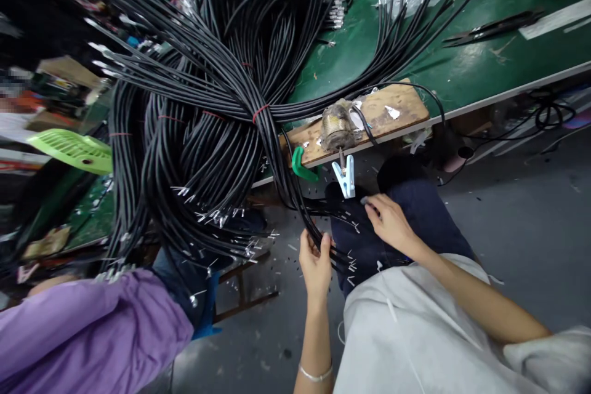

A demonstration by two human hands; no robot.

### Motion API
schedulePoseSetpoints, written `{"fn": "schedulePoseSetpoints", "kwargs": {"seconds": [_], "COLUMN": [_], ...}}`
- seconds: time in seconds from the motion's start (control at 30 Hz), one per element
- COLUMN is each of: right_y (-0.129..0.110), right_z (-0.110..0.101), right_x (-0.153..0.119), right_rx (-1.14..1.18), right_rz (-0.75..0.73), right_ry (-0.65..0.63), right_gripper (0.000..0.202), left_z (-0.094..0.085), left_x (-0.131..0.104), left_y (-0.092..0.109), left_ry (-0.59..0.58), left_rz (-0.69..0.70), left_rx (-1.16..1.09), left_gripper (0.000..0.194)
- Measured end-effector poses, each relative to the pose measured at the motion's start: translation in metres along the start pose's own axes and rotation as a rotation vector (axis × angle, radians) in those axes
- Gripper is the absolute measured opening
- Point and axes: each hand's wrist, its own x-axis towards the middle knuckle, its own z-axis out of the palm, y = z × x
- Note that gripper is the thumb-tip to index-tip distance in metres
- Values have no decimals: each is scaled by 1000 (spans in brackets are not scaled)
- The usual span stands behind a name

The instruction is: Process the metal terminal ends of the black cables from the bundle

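Note:
My left hand [316, 265] is closed around the lower part of a bundle of black cables [295, 194]. Their stripped, whitish wire ends fan out over my lap, to the right of that hand. My right hand [390, 221] is above my thigh, apart from the bundle, with its fingers curled in; whatever they may pinch is too small to make out. Just above it, a light blue clothes-peg-like clip [344, 176] sits on the shaft of a small, dirty motor [338, 126]. A red tie [260, 113] binds the cables higher up.
The motor rests on a wooden board [406, 104] at the edge of the green table [498, 77], beside a green clamp-like piece [303, 166]. Tied cable heaps [198, 154] fill the left. Pliers-like tools [494, 28] lie right. A person in a purple sleeve [101, 326] sits at left.

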Motion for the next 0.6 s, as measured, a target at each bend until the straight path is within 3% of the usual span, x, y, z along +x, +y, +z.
{"fn": "schedulePoseSetpoints", "kwargs": {"seconds": [0.1,0.23,0.5,0.6], "right_y": [8,13,-9,-13], "right_z": [0,7,13,10], "right_x": [29,43,-16,-14], "right_rx": [11,65,194,181], "right_rz": [-59,-96,-81,-69], "right_ry": [27,-82,-289,-280], "right_gripper": [35,27,20,24], "left_z": [-6,-5,9,4], "left_x": [2,5,16,18], "left_y": [0,-5,-17,-15], "left_ry": [-24,10,83,70], "left_rz": [-10,-1,10,2], "left_rx": [-7,-9,-13,-18], "left_gripper": [48,44,48,41]}}
